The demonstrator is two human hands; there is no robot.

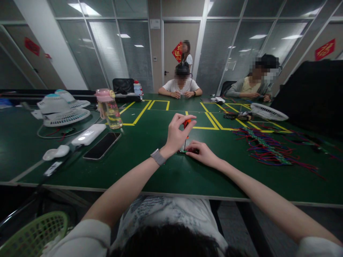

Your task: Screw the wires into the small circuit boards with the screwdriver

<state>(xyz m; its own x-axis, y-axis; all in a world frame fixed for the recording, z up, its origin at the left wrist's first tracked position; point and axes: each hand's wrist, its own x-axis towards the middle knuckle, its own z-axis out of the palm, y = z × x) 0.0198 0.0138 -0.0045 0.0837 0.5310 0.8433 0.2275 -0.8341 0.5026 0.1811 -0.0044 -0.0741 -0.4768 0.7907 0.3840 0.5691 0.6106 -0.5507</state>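
Note:
An orange-handled screwdriver (pixel 187 123) stands upright in front of me, its thin shaft pointing down. My left hand (pixel 178 131), with a watch on the wrist, is closed round its handle, the index finger and thumb reaching past it. The screwdriver's tip meets a small green circuit board (pixel 182 151) on the table. Flat and low beside it, my right hand (pixel 202 152) pinches the board's right side, where something dark shows under the fingers. A small whitish item lies just behind the board, partly hidden by both hands.
On the green table (pixel 160 175), a phone (pixel 102 146), a white power strip (pixel 89 134), a pink-lidded bottle (pixel 110 110) and white fans (pixel 64 110) are at left. Wired circuit boards (pixel 268 144) lie at right. Other people (pixel 180 84) sit opposite.

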